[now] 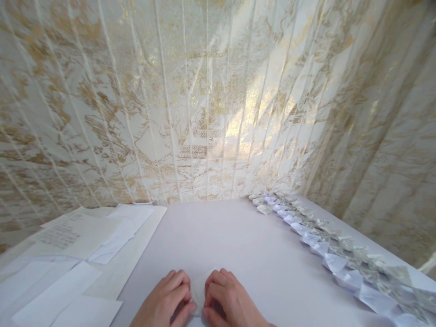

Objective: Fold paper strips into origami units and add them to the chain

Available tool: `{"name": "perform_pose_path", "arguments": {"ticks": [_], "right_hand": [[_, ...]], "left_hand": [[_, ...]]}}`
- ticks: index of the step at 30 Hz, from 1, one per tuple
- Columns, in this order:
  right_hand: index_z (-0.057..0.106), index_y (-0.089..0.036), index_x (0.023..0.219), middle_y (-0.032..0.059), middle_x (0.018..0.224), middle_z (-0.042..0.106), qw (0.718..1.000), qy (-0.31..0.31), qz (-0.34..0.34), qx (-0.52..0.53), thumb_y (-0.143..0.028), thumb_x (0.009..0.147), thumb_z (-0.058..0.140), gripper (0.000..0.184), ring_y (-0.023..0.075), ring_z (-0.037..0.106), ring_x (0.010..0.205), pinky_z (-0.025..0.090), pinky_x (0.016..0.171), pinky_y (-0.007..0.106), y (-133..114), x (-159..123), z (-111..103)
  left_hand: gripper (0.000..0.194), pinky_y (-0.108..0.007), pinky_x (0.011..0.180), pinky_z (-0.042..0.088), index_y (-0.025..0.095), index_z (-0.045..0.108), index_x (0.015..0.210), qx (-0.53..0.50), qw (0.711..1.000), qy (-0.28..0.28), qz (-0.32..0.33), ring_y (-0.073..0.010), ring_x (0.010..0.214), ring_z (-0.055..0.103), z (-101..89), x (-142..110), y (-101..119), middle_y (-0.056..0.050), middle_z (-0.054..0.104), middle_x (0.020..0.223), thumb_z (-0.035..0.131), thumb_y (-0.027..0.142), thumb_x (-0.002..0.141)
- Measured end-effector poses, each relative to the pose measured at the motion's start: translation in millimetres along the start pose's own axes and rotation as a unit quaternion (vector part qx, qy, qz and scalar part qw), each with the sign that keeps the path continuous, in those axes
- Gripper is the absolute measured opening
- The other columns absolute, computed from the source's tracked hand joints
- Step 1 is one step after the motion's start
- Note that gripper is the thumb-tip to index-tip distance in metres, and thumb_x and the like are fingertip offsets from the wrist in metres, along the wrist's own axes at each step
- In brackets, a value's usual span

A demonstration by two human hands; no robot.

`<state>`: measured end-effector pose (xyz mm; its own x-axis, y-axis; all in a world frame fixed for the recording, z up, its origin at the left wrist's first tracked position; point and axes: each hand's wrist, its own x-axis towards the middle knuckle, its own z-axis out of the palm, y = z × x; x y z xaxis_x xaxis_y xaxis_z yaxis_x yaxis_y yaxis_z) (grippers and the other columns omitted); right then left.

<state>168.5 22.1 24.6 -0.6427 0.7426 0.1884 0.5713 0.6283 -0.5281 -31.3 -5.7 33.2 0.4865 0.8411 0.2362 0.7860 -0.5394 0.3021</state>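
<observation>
A small piece of white paper [198, 290] lies on the white table at the bottom centre, between my two hands. On its left side, my left hand [170, 297] has its fingers curled, thumb and fingertips pressed at the paper. My right hand [229, 299] mirrors it on the other side, fingers bent down and thumb tip near the paper's lower edge. The fingers hide much of the paper, so its folds are hard to make out.
Loose sheets of paper [85, 236], some with printed text, are spread at the left. Along the right edge run rows of folded paper pieces [318, 247], white and printed. The white table [211, 236] meets a patterned curtain [170, 113] behind.
</observation>
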Motion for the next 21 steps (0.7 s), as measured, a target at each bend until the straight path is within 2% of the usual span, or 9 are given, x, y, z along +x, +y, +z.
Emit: {"name": "perform_pose_path", "arguments": {"ticks": [4, 8, 15, 18, 21], "right_hand": [[0.061, -0.020, 0.086, 0.0021, 0.091, 0.064, 0.998, -0.008, 0.027, 0.064, -0.002, 0.063, 0.060, 0.029, 0.0192, 0.057, 0.087, 0.040, 0.086, 0.030, 1, -1, -10], [0.057, -0.019, 0.100, 0.0032, 0.096, 0.060, 0.993, -0.028, 0.051, 0.098, -0.003, 0.059, 0.061, 0.044, 0.0193, 0.055, 0.087, 0.044, 0.080, 0.027, 1, -3, -17], [0.060, -0.018, 0.101, 0.0033, 0.096, 0.060, 0.993, -0.023, 0.040, 0.111, -0.002, 0.060, 0.062, 0.044, 0.0187, 0.055, 0.088, 0.044, 0.081, 0.026, 2, -6, -22], [0.065, -0.018, 0.098, 0.0041, 0.096, 0.062, 0.992, -0.028, 0.009, 0.119, -0.001, 0.063, 0.060, 0.039, 0.0192, 0.057, 0.092, 0.045, 0.085, 0.026, 3, -7, -26], [0.068, -0.018, 0.100, 0.0052, 0.098, 0.065, 0.990, -0.045, -0.037, 0.132, 0.004, 0.066, 0.053, 0.042, 0.0183, 0.059, 0.096, 0.045, 0.089, 0.025, 7, -6, -32]], "left_hand": [[0.014, -0.033, 0.073, 0.046, 0.020, 0.058, 0.077, 0.003, 0.999, -0.016, -0.050, -0.0210, 0.086, 0.059, 10.3, 8, -1, -0.002, 0.061, 0.089, 0.049, 0.021, 0.088], [0.016, -0.035, 0.073, 0.042, 0.020, 0.059, 0.078, 0.027, 0.996, -0.027, -0.083, -0.0228, 0.086, 0.058, 6.0, 16, 12, -0.002, 0.062, 0.086, 0.048, 0.020, 0.089], [0.016, -0.035, 0.074, 0.038, 0.021, 0.059, 0.079, 0.058, 0.993, -0.009, -0.100, -0.0223, 0.084, 0.056, 2.9, 19, 24, -0.002, 0.062, 0.084, 0.047, 0.016, 0.088], [0.019, -0.037, 0.075, 0.038, 0.020, 0.059, 0.080, 0.061, 0.992, -0.006, -0.107, -0.0233, 0.086, 0.055, 8.1, 17, 24, -0.003, 0.061, 0.086, 0.043, 0.012, 0.088], [0.023, -0.039, 0.077, 0.037, 0.019, 0.059, 0.082, 0.061, 0.992, -0.001, -0.112, -0.0250, 0.088, 0.054, 12.4, 17, 23, -0.005, 0.061, 0.089, 0.039, 0.012, 0.090]]}}
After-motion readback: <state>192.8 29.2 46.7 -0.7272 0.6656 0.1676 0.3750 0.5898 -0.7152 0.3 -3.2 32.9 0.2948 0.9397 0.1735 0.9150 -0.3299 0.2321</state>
